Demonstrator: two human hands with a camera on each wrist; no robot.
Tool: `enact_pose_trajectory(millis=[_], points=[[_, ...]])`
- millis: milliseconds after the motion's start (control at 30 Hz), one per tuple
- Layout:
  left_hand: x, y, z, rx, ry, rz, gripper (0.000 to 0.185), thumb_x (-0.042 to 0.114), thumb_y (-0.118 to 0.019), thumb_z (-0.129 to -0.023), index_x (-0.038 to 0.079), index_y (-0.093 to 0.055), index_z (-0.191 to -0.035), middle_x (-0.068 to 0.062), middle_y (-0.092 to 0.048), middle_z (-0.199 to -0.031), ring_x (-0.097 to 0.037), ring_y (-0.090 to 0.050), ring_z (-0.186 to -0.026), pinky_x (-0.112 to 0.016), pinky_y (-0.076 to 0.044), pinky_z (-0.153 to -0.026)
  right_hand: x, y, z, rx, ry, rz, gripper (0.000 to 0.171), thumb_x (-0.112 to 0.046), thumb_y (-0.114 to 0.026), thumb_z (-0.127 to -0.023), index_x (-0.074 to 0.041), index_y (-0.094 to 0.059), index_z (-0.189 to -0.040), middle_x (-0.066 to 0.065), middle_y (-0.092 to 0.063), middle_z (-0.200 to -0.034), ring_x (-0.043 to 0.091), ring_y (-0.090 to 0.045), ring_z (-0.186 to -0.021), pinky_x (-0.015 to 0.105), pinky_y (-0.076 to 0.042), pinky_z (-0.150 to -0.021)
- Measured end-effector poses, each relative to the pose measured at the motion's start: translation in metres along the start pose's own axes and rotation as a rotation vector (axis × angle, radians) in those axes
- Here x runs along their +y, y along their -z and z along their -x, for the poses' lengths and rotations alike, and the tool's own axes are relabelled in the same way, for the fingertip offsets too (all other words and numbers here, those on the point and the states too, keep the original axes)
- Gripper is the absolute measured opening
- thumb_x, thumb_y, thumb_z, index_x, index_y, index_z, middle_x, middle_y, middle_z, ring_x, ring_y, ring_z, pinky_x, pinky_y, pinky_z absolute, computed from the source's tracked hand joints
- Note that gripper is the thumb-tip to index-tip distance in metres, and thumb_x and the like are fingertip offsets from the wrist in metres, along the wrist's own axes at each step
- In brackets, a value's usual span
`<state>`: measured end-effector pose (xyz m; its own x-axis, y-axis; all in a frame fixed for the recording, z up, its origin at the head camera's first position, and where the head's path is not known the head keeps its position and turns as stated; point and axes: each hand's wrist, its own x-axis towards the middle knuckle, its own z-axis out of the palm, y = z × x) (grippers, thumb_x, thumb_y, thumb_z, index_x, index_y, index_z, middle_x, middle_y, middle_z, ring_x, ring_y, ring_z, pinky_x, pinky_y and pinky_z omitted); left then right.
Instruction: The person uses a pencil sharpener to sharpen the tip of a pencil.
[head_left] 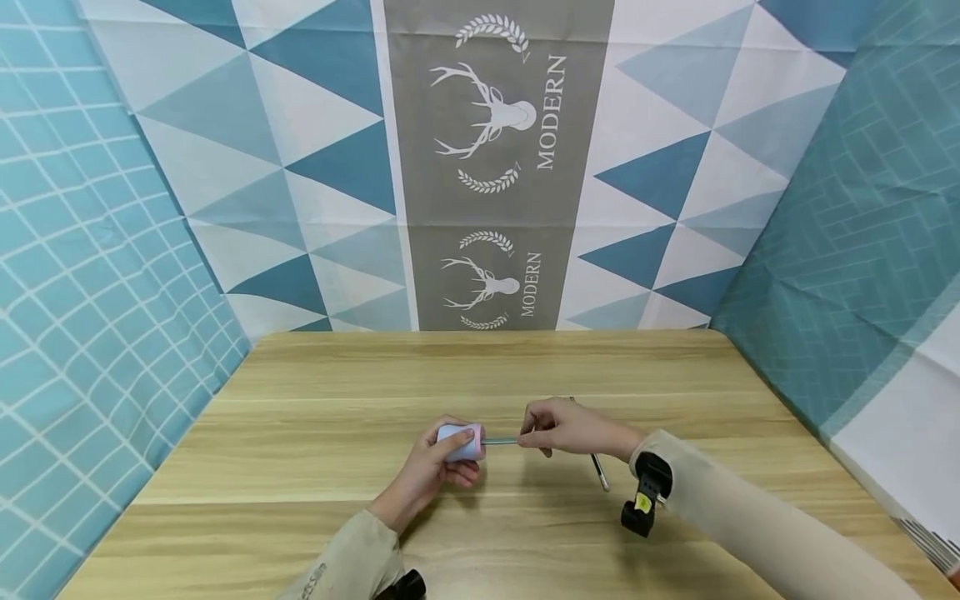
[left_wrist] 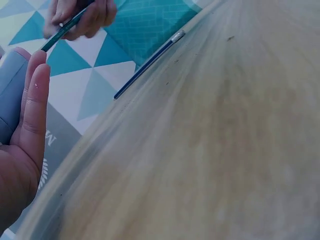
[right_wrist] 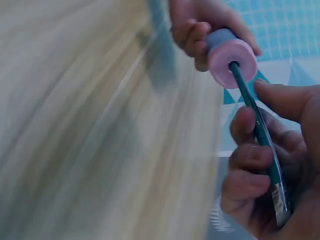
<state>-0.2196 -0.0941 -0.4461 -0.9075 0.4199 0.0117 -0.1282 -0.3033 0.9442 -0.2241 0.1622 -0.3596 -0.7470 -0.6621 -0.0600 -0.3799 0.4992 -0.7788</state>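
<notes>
Pencil sharpener (right_wrist: 232, 52), judged so from the round hole in its pink end, sits in the left hand (head_left: 431, 471), apparently raised off the surface (head_left: 300, 467). Thumb lies across the blue body, fingers on the far side and below; grip spread only as wide as the body, lower fingers fairly loose. Right hand (head_left: 562, 427) pinches the green pencil (right_wrist: 262, 134) between thumb and curled fingers, its metal-banded end running back toward the palm. Front end of this pencil is inside the hole; depth of entry hidden. Sharpener and pencil lie roughly in one line between the two hands.

Step in hand, as judged: pencil fed into the hole, sharpening under way or about to start; cannot tell which. Next move seems to call for a steady left-hand hold, light pressure along the pencil and a turn of the right fingers, shaft kept straight.

Further out: second pencil (left_wrist: 149, 65), dark with a silver-coloured band, lying on the surface, crossed by the right hand in the head view. Past the far edge, backdrop (head_left: 330, 108) of printed triangles
</notes>
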Motion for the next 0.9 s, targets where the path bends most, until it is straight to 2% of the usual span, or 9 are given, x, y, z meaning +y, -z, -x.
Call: enact_pose_trajectory(millis=[67, 167, 267, 333, 433, 567, 667, 767, 900], points=[[0.000, 0.000, 0.000, 0.006, -0.002, 0.008, 0.007, 0.016, -0.055, -0.101, 0.019, -0.061, -0.101, -0.008, -0.069, -0.070, -0.012, -0.067, -0.055, -0.027, -0.059, -0.052, -0.001, -0.002, 0.004, 0.067, 0.172, 0.291, 0.010, -0.020, -0.066, -0.097, -0.011, -0.063, -0.098, -0.005, -0.061, -0.072, 0.006, -0.048, -0.057, 0.020, -0.040, -0.049], [-0.001, 0.002, 0.000, 0.014, -0.006, 0.031, 0.006, 0.017, -0.053, -0.102, 0.019, -0.059, -0.100, -0.007, -0.068, -0.070, -0.011, -0.067, -0.055, -0.026, -0.059, -0.052, 0.000, -0.005, 0.007, 0.192, 0.444, 0.817, 0.014, -0.021, -0.069, -0.095, -0.012, -0.062, -0.102, -0.007, -0.062, -0.079, 0.004, -0.054, -0.060, 0.018, -0.045, -0.049], [-0.002, 0.003, 0.000, 0.025, -0.003, 0.055, 0.008, 0.016, -0.051, -0.102, 0.019, -0.058, -0.099, -0.007, -0.068, -0.070, -0.011, -0.066, -0.054, -0.025, -0.059, -0.052, 0.008, -0.007, 0.006, 0.314, 0.663, 1.245, 0.009, -0.017, -0.056, -0.102, -0.010, -0.060, -0.105, -0.002, -0.061, -0.084, 0.007, -0.056, -0.062, 0.018, -0.046, -0.046], [-0.002, 0.005, 0.000, 0.032, -0.002, 0.061, 0.009, 0.016, -0.051, -0.102, 0.019, -0.059, -0.098, -0.007, -0.069, -0.071, -0.011, -0.066, -0.054, -0.025, -0.059, -0.051, 0.015, -0.008, 0.003, 0.380, 0.763, 1.420, 0.020, -0.013, -0.039, -0.108, -0.009, -0.058, -0.105, 0.000, -0.059, -0.084, 0.010, -0.054, -0.060, 0.018, -0.043, -0.044], [-0.002, 0.005, 0.000, 0.029, -0.009, 0.047, 0.009, 0.017, -0.052, -0.102, 0.019, -0.060, -0.098, -0.007, -0.069, -0.071, -0.010, -0.066, -0.054, -0.025, -0.059, -0.051, 0.026, -0.012, -0.004, 0.482, 0.858, 1.523, 0.038, -0.009, -0.019, -0.111, -0.009, -0.056, -0.102, 0.000, -0.056, -0.081, 0.010, -0.048, -0.055, 0.018, -0.039, -0.042], [-0.002, 0.004, 0.000, 0.019, -0.016, 0.022, 0.007, 0.017, -0.053, -0.102, 0.018, -0.060, -0.100, -0.007, -0.069, -0.071, -0.010, -0.066, -0.054, -0.025, -0.059, -0.052, 0.035, -0.020, -0.012, 0.578, 0.892, 1.405, 0.035, -0.016, -0.027, -0.111, -0.009, -0.054, -0.091, -0.002, -0.050, -0.070, 0.006, -0.040, -0.047, 0.015, -0.033, -0.038], [-0.002, 0.003, -0.001, 0.037, -0.004, 0.038, 0.006, 0.016, -0.053, -0.102, 0.016, -0.058, -0.101, -0.007, -0.069, -0.073, -0.011, -0.067, -0.055, -0.026, -0.060, -0.053, 0.034, -0.024, -0.014, 0.538, 0.810, 1.159, 0.026, -0.021, -0.044, -0.108, -0.011, -0.053, -0.085, -0.005, -0.050, -0.065, 0.001, -0.037, -0.044, 0.012, -0.030, -0.038], [-0.002, 0.001, -0.002, 0.056, 0.016, 0.055, 0.005, 0.016, -0.052, -0.102, 0.015, -0.057, -0.102, -0.007, -0.069, -0.075, -0.011, -0.067, -0.056, -0.025, -0.060, -0.053, 0.028, -0.025, -0.013, 0.401, 0.625, 0.808, 0.020, -0.017, -0.063, -0.099, -0.012, -0.054, -0.082, -0.006, -0.060, -0.065, -0.003, -0.036, -0.047, 0.011, -0.031, -0.040], [-0.001, 0.001, -0.002, 0.056, 0.018, 0.059, 0.005, 0.015, -0.052, -0.102, 0.015, -0.057, -0.102, -0.007, -0.069, -0.075, -0.011, -0.067, -0.055, -0.025, -0.059, -0.052, 0.013, -0.017, -0.014, 0.182, 0.263, 0.273, 0.022, -0.011, -0.071, -0.092, -0.011, -0.056, -0.076, -0.002, -0.063, -0.065, -0.002, -0.033, -0.049, 0.015, -0.029, -0.043]])
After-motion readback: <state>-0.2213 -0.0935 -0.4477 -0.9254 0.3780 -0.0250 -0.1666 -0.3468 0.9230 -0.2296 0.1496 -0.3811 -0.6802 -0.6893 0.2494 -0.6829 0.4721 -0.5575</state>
